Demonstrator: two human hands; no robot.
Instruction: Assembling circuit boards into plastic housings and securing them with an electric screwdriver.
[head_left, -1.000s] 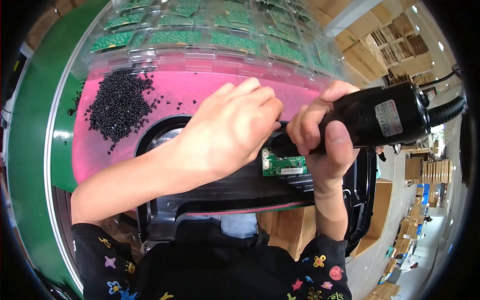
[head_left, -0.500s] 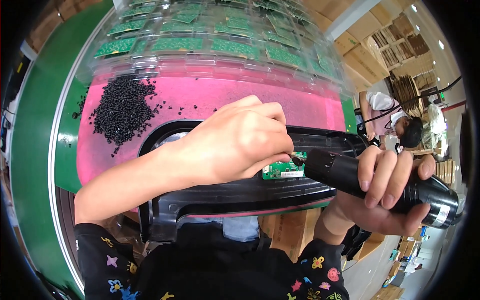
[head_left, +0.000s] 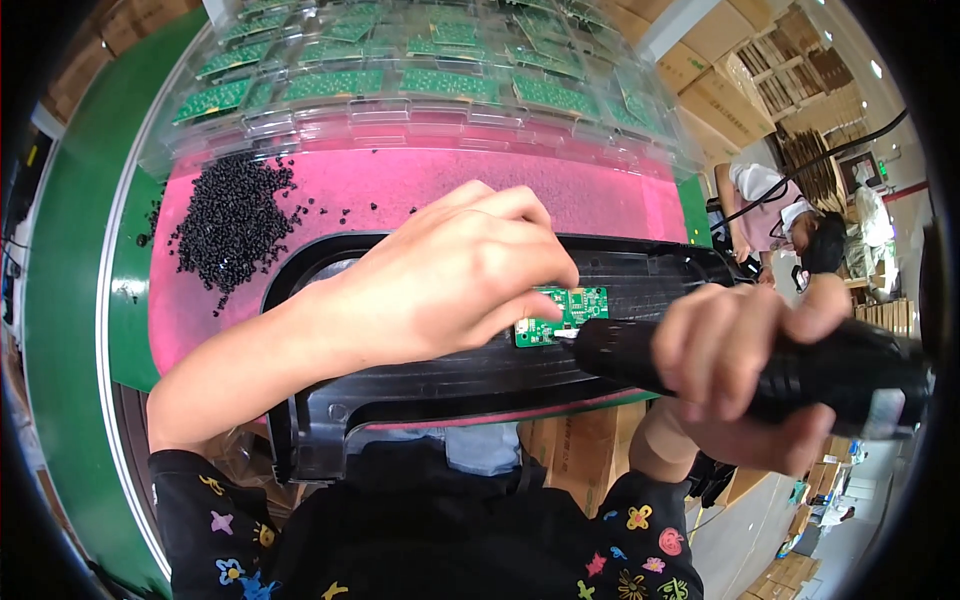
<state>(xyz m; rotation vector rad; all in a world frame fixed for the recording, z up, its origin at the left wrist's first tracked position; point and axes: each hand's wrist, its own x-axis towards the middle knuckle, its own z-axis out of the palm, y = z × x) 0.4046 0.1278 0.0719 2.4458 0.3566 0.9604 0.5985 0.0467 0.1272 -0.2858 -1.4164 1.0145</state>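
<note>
Pinning the small green circuit board (head_left: 560,315) to the black plastic housing (head_left: 400,385) with my left hand (head_left: 450,285), fingers together on its edge, I grip the electric screwdriver (head_left: 740,370) tight in my right hand (head_left: 745,375). Its tip meets the board's right edge. If I tilt the driver, I judge the bit could skid and scratch the board.

1. The right hand (head_left: 745,375) now sits at about four o'clock, well out from the centre; a second ago it was close beside the left hand (head_left: 455,275), near the middle.
2. The black electric screwdriver (head_left: 750,365) now lies nearly level, its tip pointing toward nine o'clock at the small green circuit board (head_left: 560,315); a second ago its body angled up toward two o'clock.
3. More of the circuit board shows than half a second ago, as the left hand's fingers cover less of it.
</note>
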